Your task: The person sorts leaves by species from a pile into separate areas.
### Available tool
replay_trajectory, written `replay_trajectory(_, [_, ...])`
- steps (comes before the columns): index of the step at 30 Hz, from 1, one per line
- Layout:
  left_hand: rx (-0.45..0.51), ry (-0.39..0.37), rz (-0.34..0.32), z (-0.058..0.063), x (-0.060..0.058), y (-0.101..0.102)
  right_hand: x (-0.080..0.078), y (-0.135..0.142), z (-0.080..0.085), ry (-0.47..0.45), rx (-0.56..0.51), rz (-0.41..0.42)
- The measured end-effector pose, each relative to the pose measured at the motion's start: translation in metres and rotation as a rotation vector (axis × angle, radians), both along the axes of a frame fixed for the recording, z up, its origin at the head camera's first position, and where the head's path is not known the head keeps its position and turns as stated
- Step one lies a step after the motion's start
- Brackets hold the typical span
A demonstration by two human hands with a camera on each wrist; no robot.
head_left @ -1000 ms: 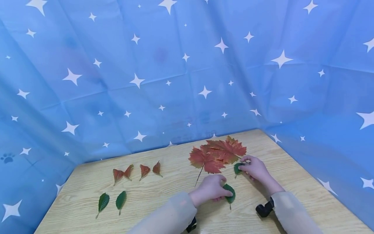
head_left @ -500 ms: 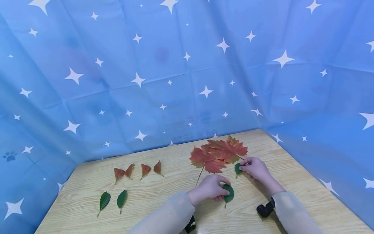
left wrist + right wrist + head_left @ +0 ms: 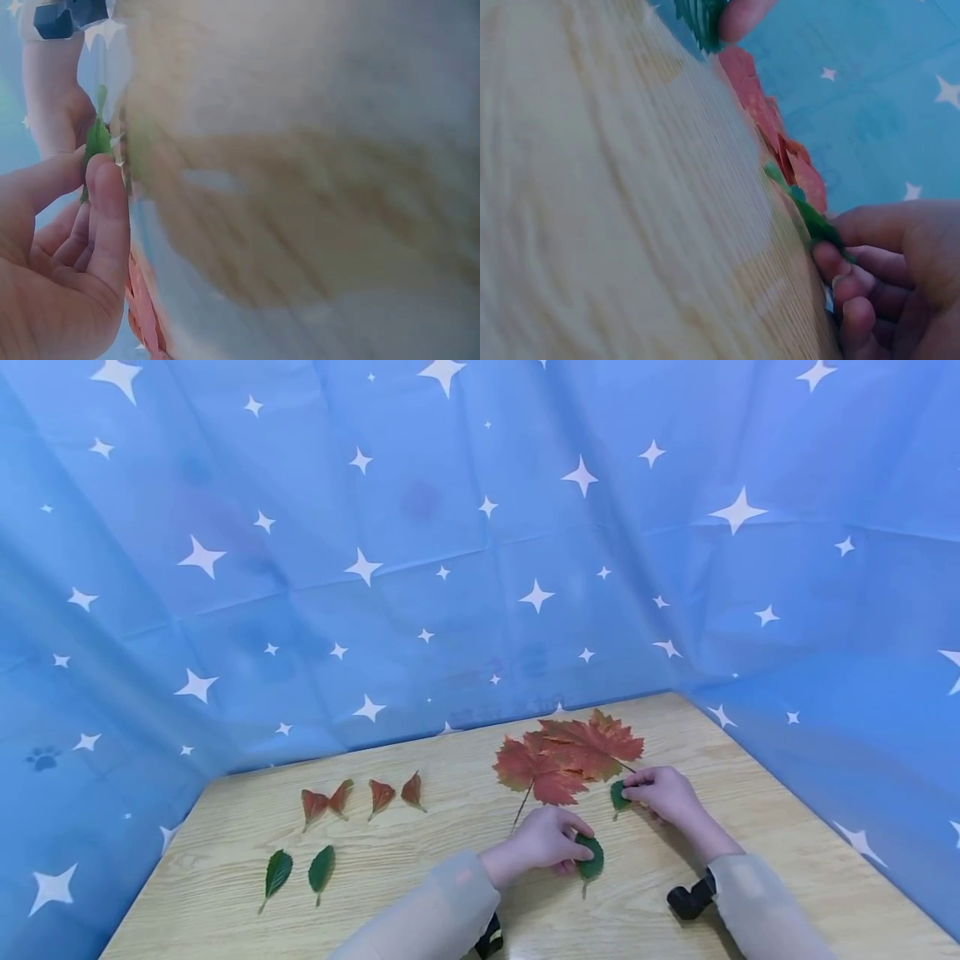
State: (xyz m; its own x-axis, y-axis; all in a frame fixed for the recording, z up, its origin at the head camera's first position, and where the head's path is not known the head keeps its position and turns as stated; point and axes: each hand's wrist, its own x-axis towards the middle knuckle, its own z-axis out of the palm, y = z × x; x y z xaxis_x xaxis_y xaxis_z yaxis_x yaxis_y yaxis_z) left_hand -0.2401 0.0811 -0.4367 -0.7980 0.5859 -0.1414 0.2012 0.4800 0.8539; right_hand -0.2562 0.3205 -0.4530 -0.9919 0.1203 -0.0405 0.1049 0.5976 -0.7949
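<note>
My left hand [image 3: 542, 841] pinches a green leaf [image 3: 592, 864] with a serrated edge between thumb and fingers, its short stem pointing toward me. The left wrist view shows this leaf [image 3: 97, 141] edge-on at the fingertips. Farther back and to the right, my right hand [image 3: 667, 795] pinches a second green leaf [image 3: 618, 798], partly covered by the fingers. From the right wrist, that leaf [image 3: 814, 217] shows low over the wood. Just behind both hands lie large red-orange maple-like leaves [image 3: 540, 768], overlapping, with long dark stems.
On the left of the wooden table [image 3: 420, 877] lie two green leaves, one [image 3: 278, 872] beside the other [image 3: 321, 868]. Behind them is a row of several small reddish leaves [image 3: 381, 795]. A blue star-patterned cloth [image 3: 420, 610] hangs around the table's back and sides.
Both hands keep their grip on the green leaves. The left-hand leaf has turned slightly and shifted a little. The whole head view has drifted slightly to the right.
</note>
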Motion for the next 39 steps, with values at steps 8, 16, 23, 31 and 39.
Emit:
replay_trajectory(8, [0.039,0.015,0.036,0.002,-0.005,-0.014,0.000,0.001,0.000,0.001,0.008,0.033])
replay_trajectory(16, [0.049,0.020,0.034,0.002,-0.010,-0.025,0.001,0.006,-0.003,0.008,0.011,0.011])
replay_trajectory(23, [0.121,-0.014,0.033,-0.002,-0.014,-0.044,0.001,0.001,-0.004,0.012,0.009,0.004])
replay_trajectory(31, [0.159,-0.042,0.052,0.000,-0.015,-0.070,-0.001,-0.001,-0.004,0.008,0.008,0.005])
replay_trajectory(39, [0.107,-0.005,0.054,0.006,-0.016,-0.098,-0.003,0.002,-0.006,0.026,0.034,0.012])
